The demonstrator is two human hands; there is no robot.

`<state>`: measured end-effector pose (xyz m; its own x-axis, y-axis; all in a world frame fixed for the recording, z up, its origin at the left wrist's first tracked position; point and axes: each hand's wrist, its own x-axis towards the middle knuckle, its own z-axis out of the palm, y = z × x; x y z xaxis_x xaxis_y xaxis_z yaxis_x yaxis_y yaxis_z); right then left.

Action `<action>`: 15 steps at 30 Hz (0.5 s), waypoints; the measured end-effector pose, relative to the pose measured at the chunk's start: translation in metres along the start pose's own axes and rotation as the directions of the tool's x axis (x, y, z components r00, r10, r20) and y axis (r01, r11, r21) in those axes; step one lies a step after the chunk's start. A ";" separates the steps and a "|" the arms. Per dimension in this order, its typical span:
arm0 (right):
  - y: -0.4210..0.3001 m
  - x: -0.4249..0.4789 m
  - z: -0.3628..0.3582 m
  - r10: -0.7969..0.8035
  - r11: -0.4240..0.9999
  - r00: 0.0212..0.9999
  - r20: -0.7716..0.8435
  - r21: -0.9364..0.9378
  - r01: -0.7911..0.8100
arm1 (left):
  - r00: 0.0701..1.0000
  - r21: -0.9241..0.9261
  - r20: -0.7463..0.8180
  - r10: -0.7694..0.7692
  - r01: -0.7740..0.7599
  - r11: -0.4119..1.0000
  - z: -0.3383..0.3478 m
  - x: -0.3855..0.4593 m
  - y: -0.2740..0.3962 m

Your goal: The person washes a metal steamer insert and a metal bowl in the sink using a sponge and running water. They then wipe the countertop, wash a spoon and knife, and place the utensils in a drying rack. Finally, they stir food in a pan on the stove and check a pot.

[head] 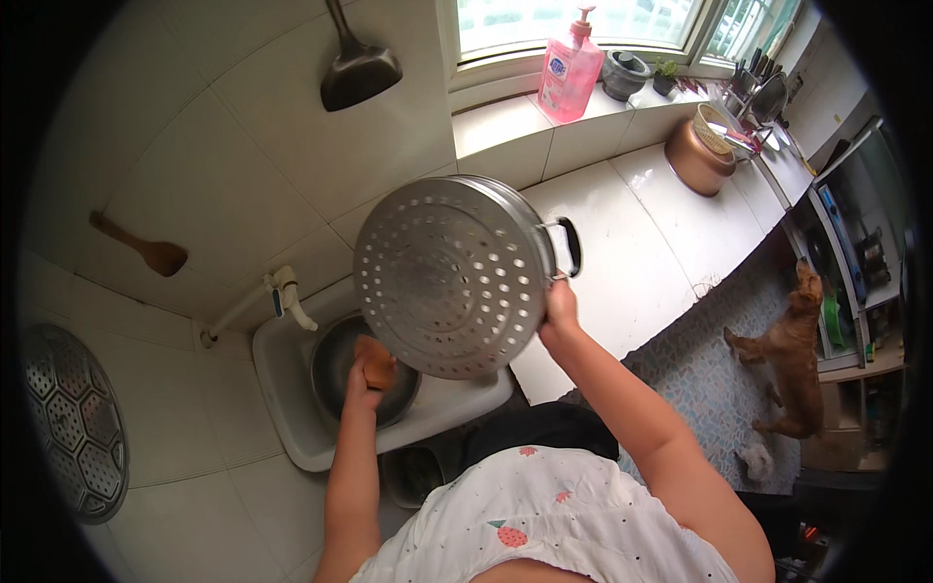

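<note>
My right hand (560,310) grips the side of a metal steamer tier (452,277) just below its black handle (572,246). The tier is tilted, with its perforated round base facing me, above the right part of the white sink (466,401). An orange-brown cloth or sponge (377,363) is in my left hand (363,382), over a dark metal basin (332,379) that stands in the sink. The tier hides part of the basin and sink. A pale plastic tap (295,302) with a blue part sticks out from the wall at the sink's back left.
Along the window ledge stand a pink pump bottle (571,73), a stone mortar (624,75) and a small plant (665,79). A copper-coloured pot (698,160) sits on the white tiled counter (619,218). A brown dog (791,357) stands on the floor at right. Utensils hang on the left wall.
</note>
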<state>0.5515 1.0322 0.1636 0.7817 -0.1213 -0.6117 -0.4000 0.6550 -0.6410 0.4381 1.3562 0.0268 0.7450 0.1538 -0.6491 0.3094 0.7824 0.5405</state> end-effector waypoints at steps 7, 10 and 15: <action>-0.086 -0.017 -0.126 -0.243 0.970 0.969 -0.037 -0.034 0.242 | 0.997 0.091 0.024 0.070 -0.072 0.993 0.062 0.023 -0.037; -0.117 -0.029 -0.167 -0.429 0.889 0.902 -0.042 0.156 0.431 | 0.996 0.104 0.085 -0.036 0.027 0.994 0.125 0.037 -0.063; -0.163 -0.021 -0.212 -0.331 0.894 0.937 -0.110 0.283 0.348 | 0.987 0.350 0.157 -0.034 -0.023 0.936 0.236 0.042 -0.079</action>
<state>0.4984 0.7700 0.1827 0.8126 -0.4120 -0.4123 0.0500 0.7540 -0.6550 0.5848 1.1581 0.0829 0.8173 0.0302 -0.5754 0.4796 0.5178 0.7084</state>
